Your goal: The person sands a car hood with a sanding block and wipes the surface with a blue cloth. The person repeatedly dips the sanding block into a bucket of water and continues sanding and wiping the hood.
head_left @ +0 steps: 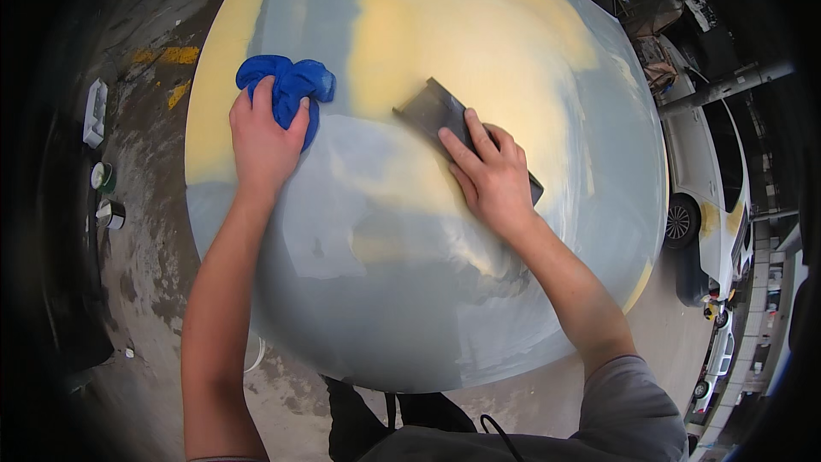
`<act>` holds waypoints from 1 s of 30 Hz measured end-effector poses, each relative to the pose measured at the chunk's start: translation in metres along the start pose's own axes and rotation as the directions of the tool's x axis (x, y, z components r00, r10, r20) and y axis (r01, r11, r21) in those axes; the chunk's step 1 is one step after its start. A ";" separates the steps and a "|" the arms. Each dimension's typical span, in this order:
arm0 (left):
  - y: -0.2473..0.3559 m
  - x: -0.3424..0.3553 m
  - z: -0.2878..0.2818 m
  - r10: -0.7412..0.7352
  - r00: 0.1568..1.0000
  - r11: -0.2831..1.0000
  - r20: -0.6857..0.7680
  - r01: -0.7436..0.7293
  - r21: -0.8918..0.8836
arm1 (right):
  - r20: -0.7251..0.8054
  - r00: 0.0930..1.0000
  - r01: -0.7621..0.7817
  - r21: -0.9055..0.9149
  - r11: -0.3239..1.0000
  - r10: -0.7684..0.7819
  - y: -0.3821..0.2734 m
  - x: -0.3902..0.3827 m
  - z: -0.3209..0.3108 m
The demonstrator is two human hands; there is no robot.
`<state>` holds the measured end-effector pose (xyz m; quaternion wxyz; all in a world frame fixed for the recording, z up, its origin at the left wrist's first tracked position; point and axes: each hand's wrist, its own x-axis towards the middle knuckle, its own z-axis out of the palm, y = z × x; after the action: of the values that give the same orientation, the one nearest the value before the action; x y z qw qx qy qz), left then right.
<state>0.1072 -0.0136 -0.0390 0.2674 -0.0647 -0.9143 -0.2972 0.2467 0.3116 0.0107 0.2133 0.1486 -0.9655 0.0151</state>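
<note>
at the bottom edge, nearest the viewer, are the person's grey cloth sleeve (637,398) and black trousers (351,419). two bare forearms reach forward over a large, domed, smooth panel (402,299), painted grey with broad pale-yellow patches, which fills the middle of the view.

the right hand (498,173) is clamped over a dark, flat, rectangular block (428,113), its fingers laid along the top. the block sits slantwise on the panel, right of centre, over a yellow patch; its far end is slightly blurred, and whether its whole underside meets the surface cannot be told. the left hand (267,141), farther left, is closed on a crumpled bright-blue soft cloth (316,81), which rests on the panel where grey meets yellow. the two hands are well apart.

the step in hand appears to be rubbing the patched surface smooth. the next move likely calls for even pressure with the block held flat along the curve, then a wipe with the cloth.

beyond the panel, on the stained grey floor (154,248) at left, are a small dark-and-pale can (110,214), a green-and-white round tub (103,176) and a white oblong tray (89,115). farther off at right stands a white car (694,145).
</note>
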 end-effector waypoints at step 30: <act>0.003 0.003 0.001 -0.006 1.000 0.998 -0.010 0.006 0.068 | 0.060 0.996 -0.072 -0.002 0.997 0.072 -0.010 -0.137 -0.050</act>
<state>0.1051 -0.0108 -0.0360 0.2728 -0.0513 -0.9229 -0.2669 0.3886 0.3454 -0.0009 0.1833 0.1142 -0.9762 0.0185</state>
